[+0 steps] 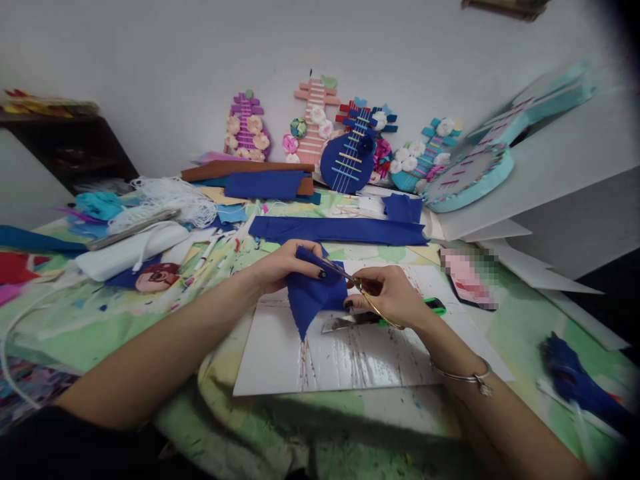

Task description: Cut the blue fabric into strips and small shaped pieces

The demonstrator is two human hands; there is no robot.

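Note:
A piece of blue fabric (313,293) is pinched in my left hand (290,263), its lower corner hanging in a point. My right hand (393,293) grips gold-handled scissors (367,293), whose blades reach left to the top edge of the fabric near my left fingertips. Both hands are above a white board (280,363) marked with dark scratches. On the board under my right hand lies a utility knife (345,322) with a black and green handle, partly covered by that hand.
Behind the board stretches a long blue fabric strip (340,231). Decorated lute-shaped crafts (345,163) lean along the wall. White cord (175,200) and a power strip (133,250) crowd the left. At right are a pink-cased phone (467,277) and a blue glue gun (575,373).

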